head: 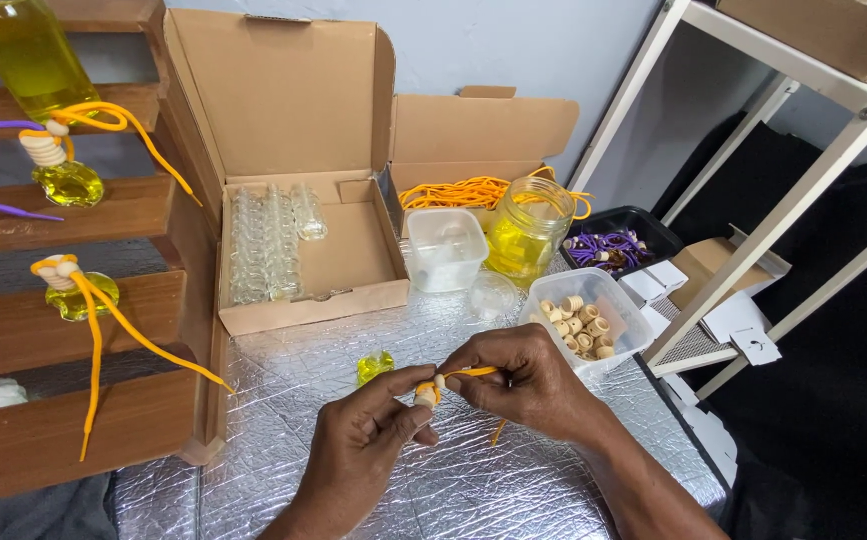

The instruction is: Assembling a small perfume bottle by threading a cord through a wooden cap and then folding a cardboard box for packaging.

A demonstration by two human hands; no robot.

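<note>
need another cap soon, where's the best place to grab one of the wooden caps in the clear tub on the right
Take a wooden cap from the top of the pile, pinching its ribbed sides and coming straight down, likely with the right hand. The clear tub is open-topped with walls all round, so only the top gives access, and the upper caps lie loose and uncovered.

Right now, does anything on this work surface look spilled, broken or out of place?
Nothing looks spilled or broken. The left hand and right hand hold an orange cord with a wooden cap. One small yellow-filled bottle lies alone on the silver foil surface, away from the finished ones on the wooden steps.
</note>
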